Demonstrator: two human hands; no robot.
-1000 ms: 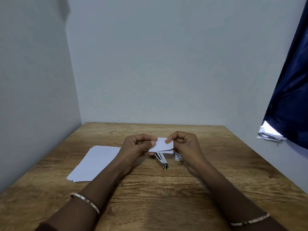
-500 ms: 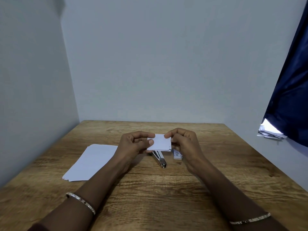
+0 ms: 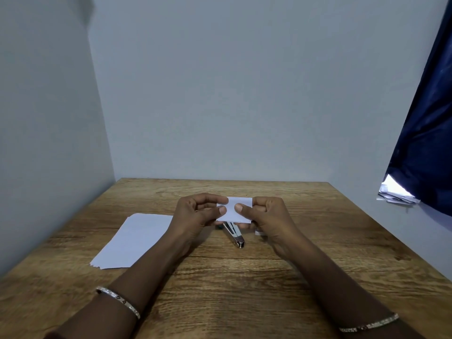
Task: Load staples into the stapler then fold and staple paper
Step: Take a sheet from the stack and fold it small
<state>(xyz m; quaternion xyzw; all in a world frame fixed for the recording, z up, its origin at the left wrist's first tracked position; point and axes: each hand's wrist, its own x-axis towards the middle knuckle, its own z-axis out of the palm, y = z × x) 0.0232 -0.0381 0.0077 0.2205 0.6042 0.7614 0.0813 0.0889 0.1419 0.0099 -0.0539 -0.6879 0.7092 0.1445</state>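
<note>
The rear of the stapler (image 3: 235, 235) is hidden behind the folded paper (image 3: 236, 209). A small white object (image 3: 259, 232) is mostly covered by the right hand (image 3: 269, 216) and cannot be identified. The papers (image 3: 395, 195) under the blue curtain (image 3: 425, 143) are only partly seen.

Stapler (image 3: 235, 236) at the centre of the table (image 3: 244, 289); paper stack (image 3: 133, 241) to its left; folded paper (image 3: 238, 209) held above it, between both hands.
</note>
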